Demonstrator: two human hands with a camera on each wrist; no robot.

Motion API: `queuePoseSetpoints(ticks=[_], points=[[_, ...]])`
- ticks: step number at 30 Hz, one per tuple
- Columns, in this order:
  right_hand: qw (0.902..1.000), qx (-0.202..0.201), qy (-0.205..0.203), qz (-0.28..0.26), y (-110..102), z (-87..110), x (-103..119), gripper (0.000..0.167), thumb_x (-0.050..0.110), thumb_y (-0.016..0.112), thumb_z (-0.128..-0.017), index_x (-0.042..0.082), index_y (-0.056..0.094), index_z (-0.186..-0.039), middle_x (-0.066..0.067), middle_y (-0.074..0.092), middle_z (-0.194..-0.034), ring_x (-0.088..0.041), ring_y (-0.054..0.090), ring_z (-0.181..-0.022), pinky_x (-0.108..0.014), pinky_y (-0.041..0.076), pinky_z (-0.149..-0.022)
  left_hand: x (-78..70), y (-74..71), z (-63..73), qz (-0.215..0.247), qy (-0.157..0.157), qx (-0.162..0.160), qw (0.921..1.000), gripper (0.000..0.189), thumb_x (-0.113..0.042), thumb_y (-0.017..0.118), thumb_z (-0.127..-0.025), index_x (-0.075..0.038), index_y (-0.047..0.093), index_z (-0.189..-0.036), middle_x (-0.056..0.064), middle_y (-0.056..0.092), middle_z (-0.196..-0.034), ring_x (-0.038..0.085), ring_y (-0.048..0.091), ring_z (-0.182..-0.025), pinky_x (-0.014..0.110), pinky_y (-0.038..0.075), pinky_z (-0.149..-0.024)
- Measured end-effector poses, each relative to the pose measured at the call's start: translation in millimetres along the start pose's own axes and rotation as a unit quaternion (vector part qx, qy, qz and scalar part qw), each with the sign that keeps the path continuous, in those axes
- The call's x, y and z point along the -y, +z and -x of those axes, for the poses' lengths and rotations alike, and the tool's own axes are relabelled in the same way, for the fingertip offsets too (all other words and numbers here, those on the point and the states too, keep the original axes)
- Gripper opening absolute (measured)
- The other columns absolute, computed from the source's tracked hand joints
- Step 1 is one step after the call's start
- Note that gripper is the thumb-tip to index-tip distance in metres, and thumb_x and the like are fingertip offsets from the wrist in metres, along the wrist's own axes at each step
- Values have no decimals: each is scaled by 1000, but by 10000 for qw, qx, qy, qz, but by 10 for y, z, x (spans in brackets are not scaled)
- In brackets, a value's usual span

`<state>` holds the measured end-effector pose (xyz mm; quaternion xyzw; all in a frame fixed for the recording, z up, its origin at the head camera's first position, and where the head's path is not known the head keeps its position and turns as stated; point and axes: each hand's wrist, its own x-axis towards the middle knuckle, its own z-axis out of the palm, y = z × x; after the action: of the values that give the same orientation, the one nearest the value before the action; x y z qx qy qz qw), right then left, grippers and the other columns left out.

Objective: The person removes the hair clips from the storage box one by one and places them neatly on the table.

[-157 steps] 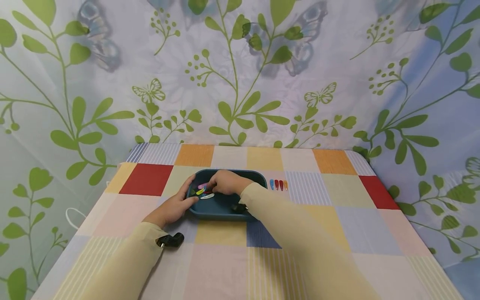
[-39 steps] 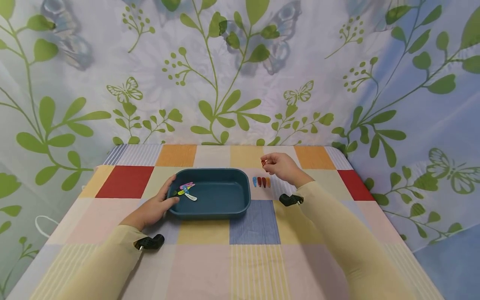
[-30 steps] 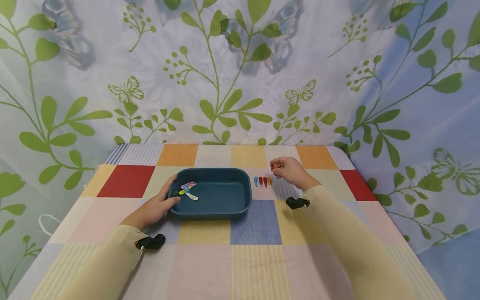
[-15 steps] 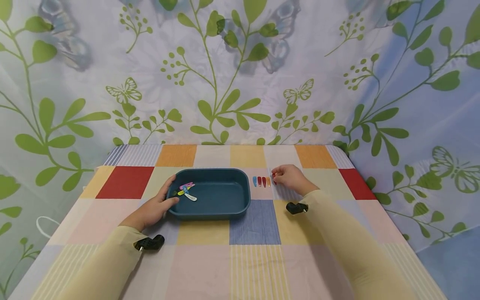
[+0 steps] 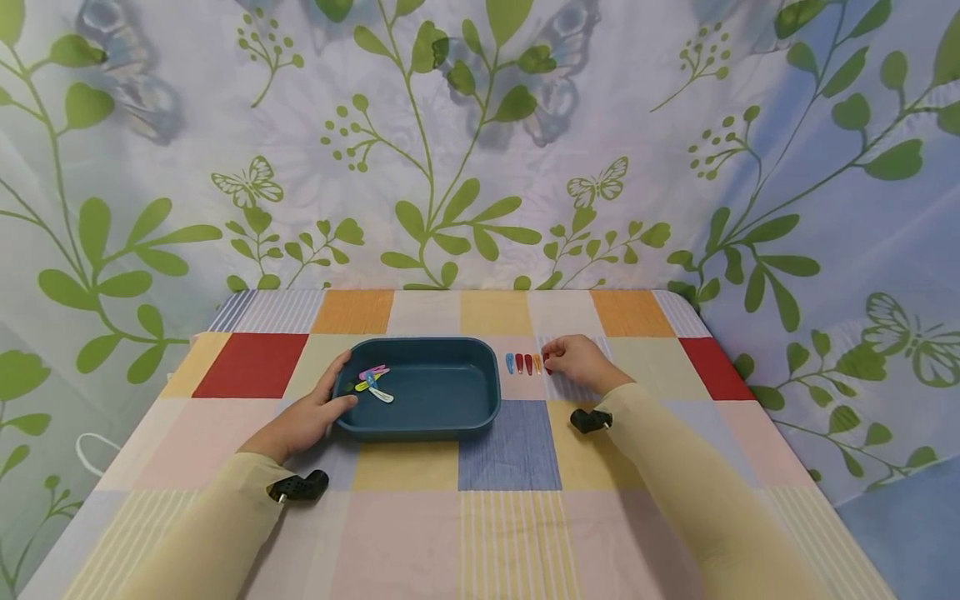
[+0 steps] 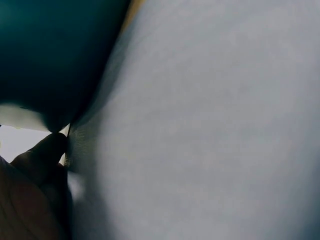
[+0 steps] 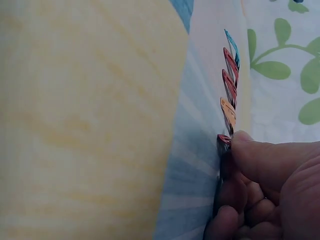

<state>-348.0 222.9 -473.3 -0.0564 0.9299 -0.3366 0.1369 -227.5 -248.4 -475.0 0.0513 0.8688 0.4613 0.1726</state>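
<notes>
My right hand (image 5: 581,363) pinches a red snap hair clip (image 7: 223,138) between thumb and fingers, low over the cloth at the right end of a row. Most of that clip is hidden by the fingers. The row runs from a blue clip (image 5: 509,363) through two red clips (image 5: 528,363) to an orange clip (image 7: 228,112), all lying side by side. My left hand (image 5: 303,423) holds the left end of a dark teal tray (image 5: 420,433), thumb at the near rim. Inside, pink, yellow, blue and white clips (image 5: 382,394) lie in a small heap at the left.
A patchwork cloth (image 5: 420,533) covers the table. Behind it hangs a curtain (image 5: 480,150) with green leaves and butterflies. A white cable (image 5: 88,454) loops beside the table's left edge. Black wrist mounts (image 5: 300,486) stick out from both sleeves.
My right hand has gone from the tray to the right end of the row with a red hair clip, then lowered it to the cloth beside the orange one. The left hand stays on the tray.
</notes>
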Motion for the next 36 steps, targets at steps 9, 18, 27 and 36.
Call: queuePoseSetpoints(ticks=[9,18,27,36], points=[[9989,53,-114,449,16,-2,-15,34,14,69,-100,4,72,-133,-9,76,-114,-22,61,-101,-39,50,-95,-25,15,12,-98,46,-26,9999,83,-38,48,-108,-42,-9,-168,20,-4,-177,56,7,-158,82,19,-118],[9985,48,-77,544,12,33,6,37,15,69,-101,5,71,-136,-13,73,-129,-24,61,-109,-45,51,-105,11,14,10,-112,23,-57,9999,82,-39,47,-109,-44,-10,-167,18,-4,-178,56,7,-159,82,19,-118],[9978,-4,-149,649,43,40,-13,35,16,70,-101,5,72,-134,-11,75,-124,-23,61,-107,-44,50,-103,32,25,17,-121,65,-74,9999,82,-38,46,-109,-42,-10,-168,18,-5,-178,56,6,-159,82,19,-118],[9976,-44,-205,663,37,42,-57,35,17,70,-101,6,72,-134,-11,74,-123,-23,60,-106,-43,50,-101,24,46,20,-150,102,-85,9998,82,-38,46,-109,-41,-10,-168,19,-5,-178,56,7,-159,82,20,-118]])
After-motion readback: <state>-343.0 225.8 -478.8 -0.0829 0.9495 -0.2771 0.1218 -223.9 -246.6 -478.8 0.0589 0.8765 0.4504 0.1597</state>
